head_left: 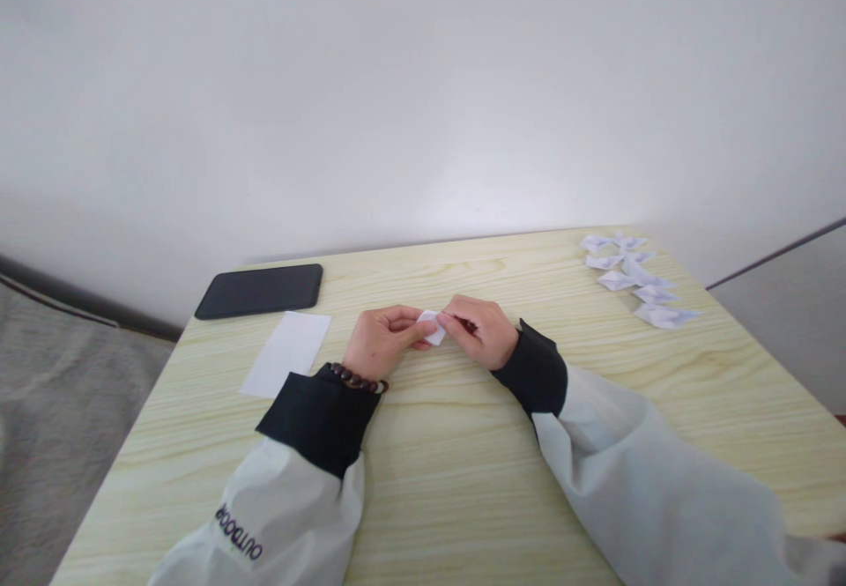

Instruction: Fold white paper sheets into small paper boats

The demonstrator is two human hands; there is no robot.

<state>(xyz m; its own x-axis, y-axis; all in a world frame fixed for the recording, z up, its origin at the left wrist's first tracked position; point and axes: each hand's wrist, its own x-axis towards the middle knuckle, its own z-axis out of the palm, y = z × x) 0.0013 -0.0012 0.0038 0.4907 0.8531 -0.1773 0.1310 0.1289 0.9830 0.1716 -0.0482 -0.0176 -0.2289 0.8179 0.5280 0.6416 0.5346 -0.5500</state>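
Between my two hands is a small folded piece of white paper (433, 329), above the middle of the table. My left hand (387, 337) pinches its left side, thumb on top and fingers behind. My right hand (481, 329) has its thumb and forefinger closed on the upper right edge of the paper. The fingers cover part of it, so its full folded shape is hidden. Left of my left hand lies a flat white sheet of paper (285, 355).
A black phone (260, 291) lies at the table's back left. Several folded paper boats (618, 280) stand grouped at the back right. Behind the wooden table (456, 489) rises a white wall (423, 101). Grey carpet (59, 427) shows at the left.
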